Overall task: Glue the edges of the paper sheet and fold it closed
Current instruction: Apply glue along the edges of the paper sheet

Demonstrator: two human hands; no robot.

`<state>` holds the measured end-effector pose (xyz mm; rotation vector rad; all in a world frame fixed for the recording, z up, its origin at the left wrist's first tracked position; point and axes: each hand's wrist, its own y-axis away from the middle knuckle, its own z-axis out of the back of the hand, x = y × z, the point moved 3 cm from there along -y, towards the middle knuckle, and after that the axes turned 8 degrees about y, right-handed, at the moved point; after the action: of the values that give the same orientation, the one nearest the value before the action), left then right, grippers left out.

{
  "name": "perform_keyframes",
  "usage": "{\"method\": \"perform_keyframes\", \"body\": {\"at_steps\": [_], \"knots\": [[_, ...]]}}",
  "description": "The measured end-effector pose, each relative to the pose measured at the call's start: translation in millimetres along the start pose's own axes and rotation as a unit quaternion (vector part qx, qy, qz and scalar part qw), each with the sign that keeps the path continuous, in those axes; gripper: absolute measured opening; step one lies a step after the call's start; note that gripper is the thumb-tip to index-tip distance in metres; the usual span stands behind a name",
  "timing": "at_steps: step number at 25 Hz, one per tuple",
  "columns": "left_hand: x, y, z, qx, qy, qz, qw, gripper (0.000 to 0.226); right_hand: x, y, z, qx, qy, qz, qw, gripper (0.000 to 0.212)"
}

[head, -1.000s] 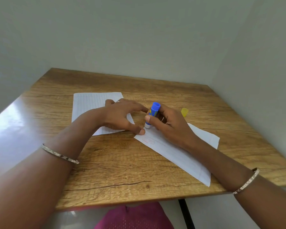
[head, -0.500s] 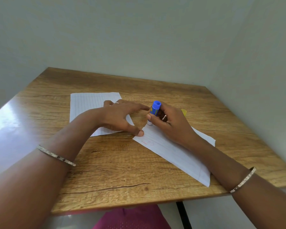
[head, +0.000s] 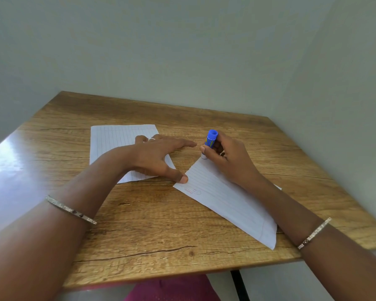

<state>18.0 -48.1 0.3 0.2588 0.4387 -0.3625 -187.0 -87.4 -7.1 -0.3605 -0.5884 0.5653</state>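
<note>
We find the paper sheet (head: pixel 226 203), white, thin-ruled and rectangular, lying flat and slantwise on the right half of the tabletop (head: pixel 161 235), its nearest corner close to the front edge. A short note in red ink sits by its left corner. The glue stick (head: pixel 210 141), a blue plastic cylinder with a yellow-marked label, stands nearly upright, its pale lower end on the sheet's far end. The right hand (head: pixel 232 164) grips the stick, fingers (head: pixel 222 141) and thumb curled round the barrel; the forearm lies across the sheet. The left hand (head: pixel 158 157) is spread, digits straight; its thumb tip presses the sheet's left edge, and the palm covers part of a second ruled sheet (head: pixel 113 142) lying flat to the left. Each wrist carries a thin metal bangle, left (head: pixel 71 210) and right (head: pixel 314 233). The tabletop shows a wood-grain finish, glossy with glare at the left. Pale smooth walls (head: pixel 182 51) meet behind it. Below the front edge we note pink cloth (head: pixel 172 288) and a black table leg (head: pixel 239 285)
</note>
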Motion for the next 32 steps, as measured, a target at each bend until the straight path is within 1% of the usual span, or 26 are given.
{"method": "perform_keyframes", "body": {"at_steps": [10,13,16,18,22,24,26,28,30,32], "knots": [[2.4,-0.5,-0.6,0.003,0.000,-0.002,1.000,0.097,-8.5,-7.9,0.3,-0.028,0.046,-0.070,0.996,0.016],[3.2,2.6,-0.2,0.008,0.002,-0.004,1.000,0.091,-10.0,-6.0,1.1,-0.043,-0.001,-0.096,0.994,0.020],[0.4,12.2,7.3,0.009,0.071,-0.001,0.997,0.075,-5.6,-0.4,5.2,-0.056,-0.075,-0.139,0.986,0.024],[1.6,17.4,10.6,0.017,0.096,0.005,0.995,0.071,-2.3,2.7,7.5,-0.057,-0.100,-0.149,0.982,0.026],[4.3,15.5,6.0,0.034,0.019,0.014,0.999,0.091,16.9,9.4,17.4,-0.057,-0.109,-0.114,0.986,0.024],[4.0,13.1,5.1,0.034,0.011,0.017,0.999,0.095,32.4,15.7,23.7,-0.032,-0.165,-0.088,0.982,0.023],[3.2,12.9,5.7,0.033,0.012,0.015,0.999,0.093,47.8,25.4,24.5,0.028,-0.206,-0.059,0.976,0.021],[2.8,14.5,6.3,0.026,0.013,0.011,1.000,0.087,57.6,35.1,18.7,0.078,-0.184,-0.020,0.980,0.015],[1.4,16.0,6.6,0.020,0.017,0.007,1.000,0.080,59.6,40.5,10.2,0.105,-0.157,-0.001,0.982,0.010],[0.6,16.4,5.6,0.016,0.014,0.004,1.000,0.078,58.4,41.4,5.4,0.111,-0.134,0.009,0.985,0.009]]}}
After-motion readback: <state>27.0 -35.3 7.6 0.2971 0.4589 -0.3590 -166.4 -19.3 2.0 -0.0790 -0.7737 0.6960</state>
